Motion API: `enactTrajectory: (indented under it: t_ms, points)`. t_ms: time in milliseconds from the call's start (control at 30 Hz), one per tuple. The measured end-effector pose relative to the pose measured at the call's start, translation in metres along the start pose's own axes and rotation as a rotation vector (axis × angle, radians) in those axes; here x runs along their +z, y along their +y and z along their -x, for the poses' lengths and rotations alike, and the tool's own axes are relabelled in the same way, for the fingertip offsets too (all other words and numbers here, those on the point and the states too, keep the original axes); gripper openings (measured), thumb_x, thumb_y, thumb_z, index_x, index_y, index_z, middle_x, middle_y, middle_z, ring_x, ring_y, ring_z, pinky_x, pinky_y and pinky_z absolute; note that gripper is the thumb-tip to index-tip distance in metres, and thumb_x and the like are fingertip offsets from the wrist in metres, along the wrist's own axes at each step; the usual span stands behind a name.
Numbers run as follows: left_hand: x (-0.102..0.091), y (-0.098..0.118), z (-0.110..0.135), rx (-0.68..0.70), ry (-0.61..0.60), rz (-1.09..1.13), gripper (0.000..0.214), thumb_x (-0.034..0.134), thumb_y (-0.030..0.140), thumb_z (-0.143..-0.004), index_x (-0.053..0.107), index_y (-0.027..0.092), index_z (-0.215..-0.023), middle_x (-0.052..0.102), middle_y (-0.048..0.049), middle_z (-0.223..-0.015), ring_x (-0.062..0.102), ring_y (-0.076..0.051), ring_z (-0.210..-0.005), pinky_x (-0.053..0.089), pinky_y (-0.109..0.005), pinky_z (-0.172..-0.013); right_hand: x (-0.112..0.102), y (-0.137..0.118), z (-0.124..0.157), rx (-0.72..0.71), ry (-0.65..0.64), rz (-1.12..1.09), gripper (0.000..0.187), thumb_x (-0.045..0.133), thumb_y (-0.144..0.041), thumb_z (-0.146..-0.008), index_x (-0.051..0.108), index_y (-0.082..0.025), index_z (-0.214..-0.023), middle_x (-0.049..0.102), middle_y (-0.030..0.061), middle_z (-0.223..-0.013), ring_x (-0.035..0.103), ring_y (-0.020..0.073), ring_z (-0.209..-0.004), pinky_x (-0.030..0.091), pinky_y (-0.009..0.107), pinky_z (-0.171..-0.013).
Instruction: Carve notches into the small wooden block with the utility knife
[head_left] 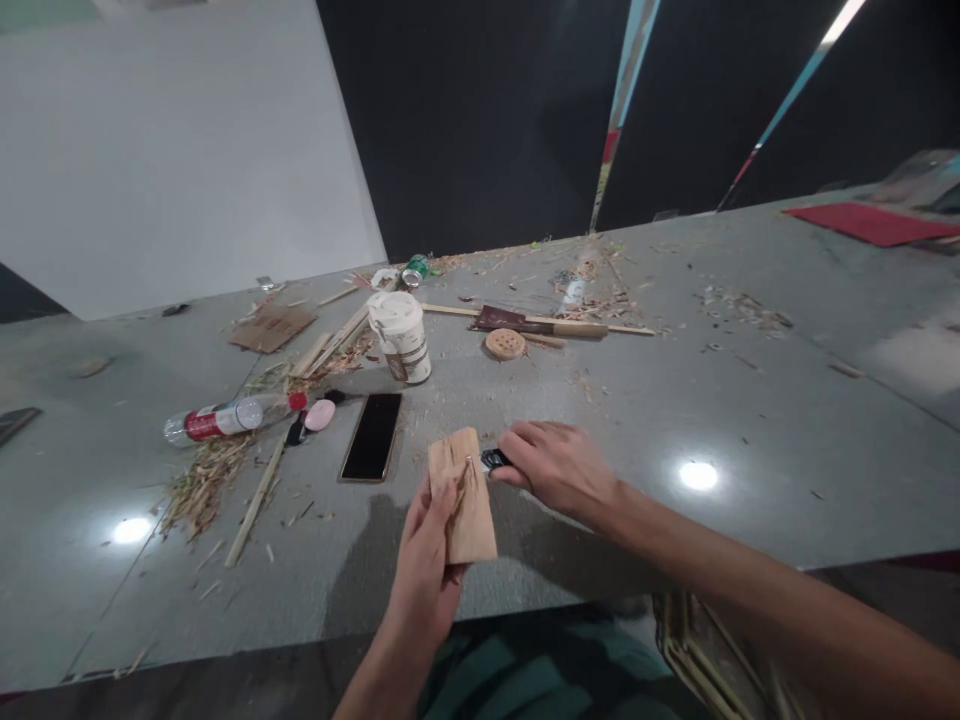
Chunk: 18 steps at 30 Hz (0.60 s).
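My left hand (424, 560) grips a small flat wooden board (462, 490) from below, thumb on its face, holding it over the near edge of the grey table (675, 400). My right hand (553, 466) is closed round a black-handled knife (491, 460), whose short blade touches the board's upper right part. Both hands are just above the tabletop.
A black phone (372, 436) lies left of the board. Behind it stand a paper cup (402, 336), a plastic bottle (225, 418) on its side, a pink object (320, 414), wood strips and shavings (202, 485). Farther back lie a round wooden disc (505, 343), a cleaver-like tool (540, 322), cardboard (271, 326), a can (414, 270).
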<state>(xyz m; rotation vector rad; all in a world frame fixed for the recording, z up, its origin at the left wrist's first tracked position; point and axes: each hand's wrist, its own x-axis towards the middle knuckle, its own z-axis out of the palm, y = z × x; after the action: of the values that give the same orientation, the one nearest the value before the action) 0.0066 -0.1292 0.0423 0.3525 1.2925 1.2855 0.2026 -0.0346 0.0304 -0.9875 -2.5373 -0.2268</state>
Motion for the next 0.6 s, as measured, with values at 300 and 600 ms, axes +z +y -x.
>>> enactTrajectory:
  t_ms: [300, 600]
  points:
    - [-0.001, 0.006, -0.006, 0.007, -0.071, -0.018, 0.057, 0.093, 0.058, -0.085, 0.075, 0.022, -0.125, 0.076, -0.0069, -0.102, 0.064, -0.014, -0.068, 0.048, -0.019, -0.053, 0.004, -0.006, -0.003, 0.102, -0.027, -0.054, 0.081, 0.011, -0.076, -0.115, 0.067, -0.021, -0.097, 0.069, 0.0071, -0.081, 0.054, 0.0176, -0.068, 0.024, 0.035, -0.063]
    - [-0.017, -0.029, 0.015, 0.116, -0.39, -0.293, 0.04, 0.09, 0.047, -0.092, 0.081, 0.019, -0.12, 0.081, -0.013, -0.108, 0.076, -0.028, -0.098, 0.061, -0.031, -0.083, -0.022, 0.073, -0.018, 0.578, 0.111, -0.075, 0.076, 0.007, -0.071, -0.117, 0.064, -0.022, -0.108, 0.06, 0.0047, -0.07, 0.042, 0.0189, -0.056, 0.021, 0.035, -0.061]
